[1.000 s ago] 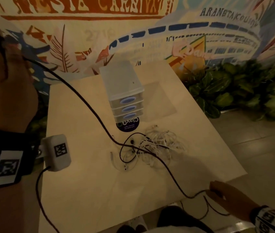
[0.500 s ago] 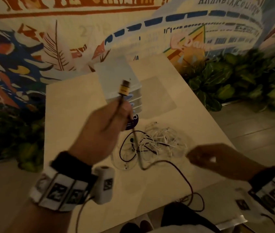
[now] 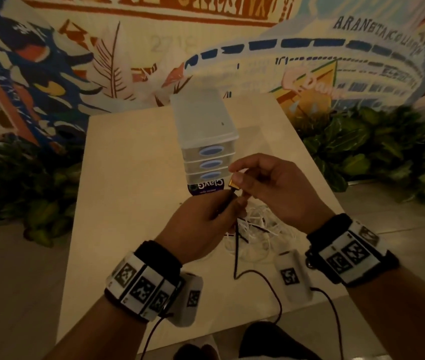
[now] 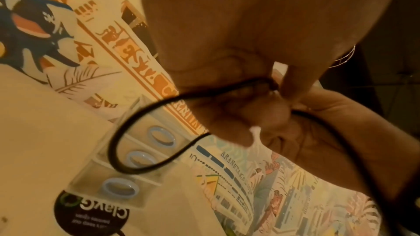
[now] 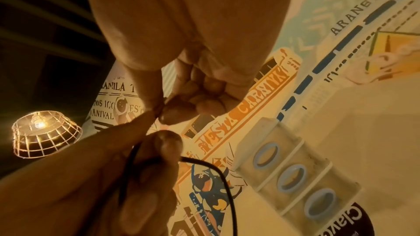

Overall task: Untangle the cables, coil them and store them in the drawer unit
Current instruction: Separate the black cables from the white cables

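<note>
Evidently the person is at the coiling step with one cable already pulled free: a thin black cable with a gold-coloured plug (image 3: pixel 234 185) is held up between both hands above the pale wooden table (image 3: pixel 128 203). The left hand (image 3: pixel 201 224) has its fingers curled round the cable just below the plug, with a small loop showing in the left wrist view, while the right hand (image 3: pixel 271 188) pinches near the plug end with thumb and forefinger. The rest of the cable hangs down and trails off the table's near edge. A tangle of thin white cables (image 3: pixel 258 235) lies on the table under the hands. Behind it stands the translucent plastic three-drawer unit with blue oval handles (image 3: pixel 206 141), all drawers closed. The next move probably calls for winding the slack into even loops round the left hand, then opening a drawer.
</note>
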{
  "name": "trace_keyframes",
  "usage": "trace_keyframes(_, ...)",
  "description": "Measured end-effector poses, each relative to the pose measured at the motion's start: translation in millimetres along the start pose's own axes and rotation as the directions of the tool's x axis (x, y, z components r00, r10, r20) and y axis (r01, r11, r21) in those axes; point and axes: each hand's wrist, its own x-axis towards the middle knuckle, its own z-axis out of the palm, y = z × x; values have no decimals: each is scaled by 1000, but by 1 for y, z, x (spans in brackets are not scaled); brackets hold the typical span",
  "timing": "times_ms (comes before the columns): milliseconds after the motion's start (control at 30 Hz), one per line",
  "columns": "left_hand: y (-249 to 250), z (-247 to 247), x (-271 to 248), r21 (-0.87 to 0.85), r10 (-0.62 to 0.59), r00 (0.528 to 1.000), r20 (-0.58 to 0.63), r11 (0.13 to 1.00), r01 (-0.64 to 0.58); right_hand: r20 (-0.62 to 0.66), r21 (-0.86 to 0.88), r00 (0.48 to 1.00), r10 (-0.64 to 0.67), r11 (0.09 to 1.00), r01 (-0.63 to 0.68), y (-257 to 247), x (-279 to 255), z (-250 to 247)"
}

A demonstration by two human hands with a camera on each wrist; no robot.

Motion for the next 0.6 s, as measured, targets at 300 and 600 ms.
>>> trace_keyframes(300,9,-27,-10,-546,-28,974,-224,832,-102,291,67,953,84,992,-108,16,-3,36)
trace_keyframes(600,0,-70,-3,-640,-126,913,-387,750,-168,618,-264,757,212,963,-54,56,-37,51)
